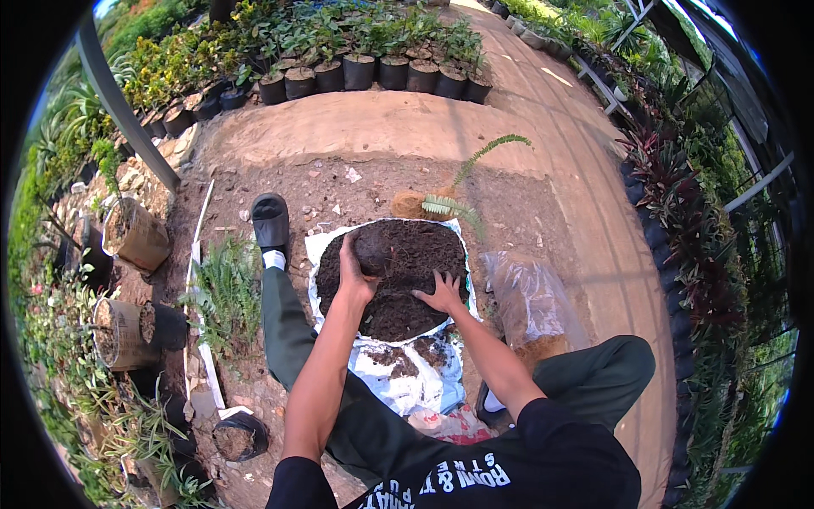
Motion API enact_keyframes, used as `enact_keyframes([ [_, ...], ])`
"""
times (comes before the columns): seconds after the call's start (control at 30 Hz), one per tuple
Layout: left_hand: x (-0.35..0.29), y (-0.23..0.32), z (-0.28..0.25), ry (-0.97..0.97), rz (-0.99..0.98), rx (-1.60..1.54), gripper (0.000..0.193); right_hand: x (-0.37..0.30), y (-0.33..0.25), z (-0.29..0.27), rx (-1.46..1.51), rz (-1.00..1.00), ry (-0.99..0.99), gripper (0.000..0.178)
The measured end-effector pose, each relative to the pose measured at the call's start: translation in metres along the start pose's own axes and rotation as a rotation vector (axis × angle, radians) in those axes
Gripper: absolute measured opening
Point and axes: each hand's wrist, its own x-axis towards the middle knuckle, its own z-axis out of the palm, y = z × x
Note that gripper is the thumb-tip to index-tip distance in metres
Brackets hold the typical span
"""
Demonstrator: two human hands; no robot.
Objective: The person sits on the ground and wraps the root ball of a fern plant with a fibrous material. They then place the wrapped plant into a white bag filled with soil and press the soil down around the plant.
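An open white sack lies in front of me, heaped with dark brown soil. At the left part of the heap, my left hand is closed round the side of a dark rounded lump; whether it is a small black pot or a ball of soil is not clear. Fingers spread, my right hand rests on the soil towards the right rim and holds nothing. Loose soil also lies on the sack's white near flap.
Right of the sack stands a clear plastic bag with brown fibrous material. Beyond it lies a fern with a brown root ball. Ferns and pots stand left. Rows of black potted plants line the back.
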Motion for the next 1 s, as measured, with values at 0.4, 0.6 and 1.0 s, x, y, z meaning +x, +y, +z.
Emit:
enact_keyframes([
  [0.4, 0.005, 0.018, 0.013, 0.034, 0.048, 0.009, 0.044, -0.003, -0.047, -0.009, -0.039, 0.105, 0.035, 0.088],
  [0.6, 0.004, 0.023, 0.010, 0.055, 0.061, 0.049, 0.043, -0.023, -0.106, 0.017, -0.018, -0.279, 0.120, 0.105],
  [1.0, 0.013, 0.019, 0.017, 0.085, 0.050, -0.017, 0.041, -0.008, -0.108, 0.044, 0.069, -0.213, 0.137, 0.097],
])
